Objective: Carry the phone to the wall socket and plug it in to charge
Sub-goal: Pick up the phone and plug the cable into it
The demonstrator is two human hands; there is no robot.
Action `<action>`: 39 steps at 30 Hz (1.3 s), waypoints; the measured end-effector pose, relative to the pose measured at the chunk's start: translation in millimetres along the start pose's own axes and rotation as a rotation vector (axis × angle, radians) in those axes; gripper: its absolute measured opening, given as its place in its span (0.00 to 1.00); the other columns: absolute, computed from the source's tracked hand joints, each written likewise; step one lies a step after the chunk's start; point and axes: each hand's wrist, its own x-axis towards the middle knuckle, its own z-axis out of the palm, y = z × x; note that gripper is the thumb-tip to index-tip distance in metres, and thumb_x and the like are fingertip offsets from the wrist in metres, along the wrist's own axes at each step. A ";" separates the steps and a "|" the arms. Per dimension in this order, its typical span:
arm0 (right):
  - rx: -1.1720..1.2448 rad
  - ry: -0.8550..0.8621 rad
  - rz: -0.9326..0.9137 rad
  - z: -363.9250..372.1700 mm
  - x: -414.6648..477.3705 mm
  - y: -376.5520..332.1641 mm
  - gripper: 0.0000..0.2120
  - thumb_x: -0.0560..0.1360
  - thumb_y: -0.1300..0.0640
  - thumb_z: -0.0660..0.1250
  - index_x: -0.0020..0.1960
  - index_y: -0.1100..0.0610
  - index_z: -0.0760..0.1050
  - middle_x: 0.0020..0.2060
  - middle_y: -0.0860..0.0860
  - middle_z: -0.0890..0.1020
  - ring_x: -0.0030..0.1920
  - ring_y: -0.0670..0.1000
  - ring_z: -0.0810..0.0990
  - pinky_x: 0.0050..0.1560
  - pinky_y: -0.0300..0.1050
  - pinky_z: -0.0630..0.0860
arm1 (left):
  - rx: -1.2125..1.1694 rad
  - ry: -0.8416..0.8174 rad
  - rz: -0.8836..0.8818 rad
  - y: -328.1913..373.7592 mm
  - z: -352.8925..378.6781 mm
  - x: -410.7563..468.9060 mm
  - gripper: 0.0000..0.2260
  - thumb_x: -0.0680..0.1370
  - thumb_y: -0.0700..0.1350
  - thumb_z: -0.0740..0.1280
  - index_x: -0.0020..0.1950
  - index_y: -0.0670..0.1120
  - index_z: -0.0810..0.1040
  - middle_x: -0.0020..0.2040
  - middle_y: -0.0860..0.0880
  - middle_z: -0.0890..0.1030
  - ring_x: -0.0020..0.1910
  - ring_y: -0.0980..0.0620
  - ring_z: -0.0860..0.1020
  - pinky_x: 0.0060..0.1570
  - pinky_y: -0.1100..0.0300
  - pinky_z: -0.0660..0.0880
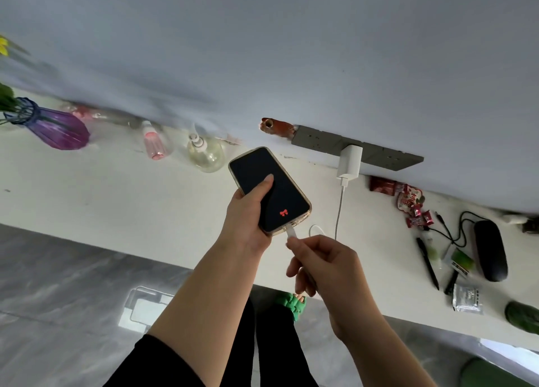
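My left hand (248,220) grips a dark-screened phone (269,188) with a gold rim and a small red bow sticker, thumb lying on the screen, above the white counter. My right hand (323,264) pinches the white cable plug (291,232), whose tip sits at the phone's bottom port. The white cable (339,205) runs up to a white charger block (350,162) plugged into the grey wall socket strip (388,154) on the pale wall.
On the white counter (116,188) stand a purple vase (55,128), a pink bottle (154,144) and a clear pump bottle (204,153). To the right lie red candy packets (408,200), a black pen (427,262), a black case (490,249) and a black cord (455,229). Grey floor lies below.
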 end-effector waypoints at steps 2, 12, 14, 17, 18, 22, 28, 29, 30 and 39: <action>-0.012 -0.004 0.000 -3.0 0.5 -0.6 0.09 0.73 0.50 0.71 0.39 0.56 0.81 0.28 0.53 0.83 0.23 0.48 0.76 0.24 0.38 0.72 | -0.007 0.008 0.006 -3.8 1.1 -1.3 0.19 0.74 0.44 0.73 0.64 0.47 0.76 0.53 0.42 0.85 0.45 0.45 0.86 0.35 0.54 0.82; -0.057 -0.045 0.016 -17.9 0.8 -1.2 0.09 0.73 0.52 0.71 0.38 0.56 0.81 0.27 0.53 0.83 0.22 0.48 0.76 0.23 0.36 0.71 | -0.056 0.043 0.009 -10.0 0.3 -6.1 0.20 0.73 0.43 0.73 0.64 0.48 0.76 0.53 0.43 0.85 0.44 0.45 0.86 0.34 0.54 0.82; -0.061 -0.057 0.022 -18.6 1.1 -1.5 0.08 0.73 0.53 0.71 0.37 0.56 0.82 0.27 0.54 0.83 0.22 0.49 0.76 0.23 0.36 0.71 | -0.057 0.036 0.011 -11.2 0.3 -8.1 0.19 0.74 0.43 0.73 0.64 0.48 0.76 0.53 0.43 0.85 0.45 0.45 0.86 0.35 0.53 0.82; -0.052 -0.064 0.046 -18.9 1.4 -1.7 0.09 0.73 0.53 0.72 0.38 0.57 0.82 0.27 0.54 0.83 0.22 0.49 0.77 0.23 0.36 0.71 | -0.057 0.027 0.018 -12.4 -0.7 -10.2 0.18 0.74 0.43 0.72 0.62 0.47 0.76 0.51 0.44 0.86 0.44 0.45 0.86 0.35 0.52 0.82; -0.047 -0.066 0.059 -18.8 1.3 -1.7 0.09 0.73 0.53 0.72 0.38 0.57 0.82 0.27 0.53 0.83 0.22 0.49 0.77 0.23 0.36 0.71 | -0.054 0.026 0.023 -12.5 -1.5 -10.8 0.17 0.73 0.43 0.73 0.61 0.48 0.77 0.49 0.44 0.87 0.43 0.46 0.86 0.35 0.52 0.82; -0.018 -0.076 0.102 -17.2 0.1 0.6 0.09 0.73 0.53 0.71 0.39 0.58 0.82 0.27 0.53 0.83 0.23 0.48 0.77 0.23 0.36 0.72 | -0.011 0.017 0.069 -13.4 -5.3 -12.4 0.14 0.73 0.43 0.73 0.57 0.50 0.78 0.46 0.46 0.87 0.41 0.47 0.86 0.34 0.53 0.82; 0.078 -0.095 0.174 -11.7 -0.6 7.1 0.09 0.73 0.54 0.71 0.43 0.61 0.82 0.31 0.54 0.85 0.27 0.49 0.81 0.26 0.36 0.75 | 0.064 0.020 0.149 -13.6 -7.1 -13.9 0.16 0.72 0.44 0.74 0.58 0.51 0.78 0.49 0.46 0.86 0.43 0.48 0.86 0.34 0.54 0.81; 0.087 -0.096 0.179 -12.0 -0.5 7.8 0.09 0.73 0.54 0.71 0.43 0.61 0.82 0.31 0.54 0.85 0.27 0.49 0.81 0.26 0.36 0.75 | 0.069 0.017 0.150 -13.6 -7.6 -14.4 0.16 0.72 0.44 0.74 0.58 0.51 0.78 0.50 0.47 0.86 0.43 0.48 0.86 0.34 0.54 0.81; 0.094 -0.096 0.183 -12.3 -0.2 8.3 0.09 0.73 0.54 0.71 0.43 0.61 0.82 0.32 0.54 0.85 0.28 0.49 0.81 0.26 0.36 0.76 | 0.078 0.015 0.152 -13.8 -8.0 -15.1 0.16 0.72 0.45 0.74 0.58 0.51 0.78 0.50 0.47 0.86 0.43 0.48 0.86 0.34 0.54 0.81; 0.140 -0.074 0.205 -8.0 -4.4 13.6 0.09 0.74 0.53 0.69 0.42 0.58 0.82 0.34 0.54 0.86 0.31 0.49 0.84 0.29 0.37 0.77 | 0.144 0.025 0.192 -16.1 -7.2 -19.3 0.14 0.73 0.45 0.73 0.58 0.52 0.78 0.52 0.47 0.85 0.50 0.44 0.84 0.37 0.52 0.82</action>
